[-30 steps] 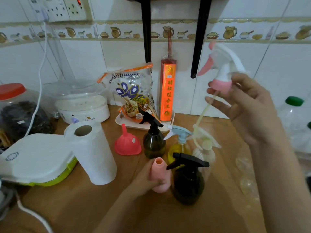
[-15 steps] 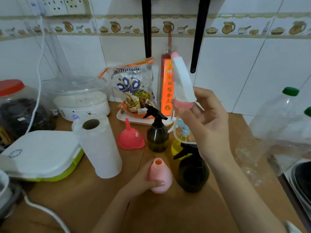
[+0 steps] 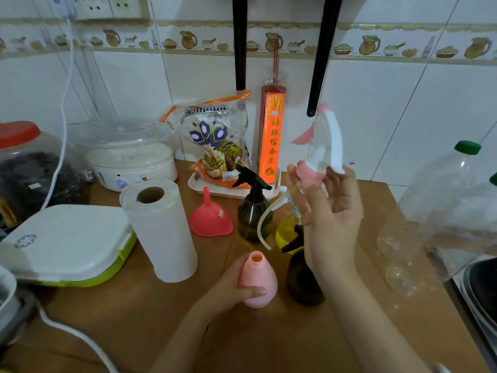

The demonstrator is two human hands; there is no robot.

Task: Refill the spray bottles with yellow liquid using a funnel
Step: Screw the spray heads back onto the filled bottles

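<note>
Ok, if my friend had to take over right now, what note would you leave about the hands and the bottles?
Left hand: grips the open pink plastic bottle, upright on the wooden counter.
Right hand: holds the pink-and-white spray head up in the air, its tube dangling.
The pink plastic funnel sits upside down beside the dark brown spray bottle.
Done: spray head is off.
Left: put the spray head down, set the funnel in the pink bottle, pour yellow liquid, recap, then the other bottles.
</note>
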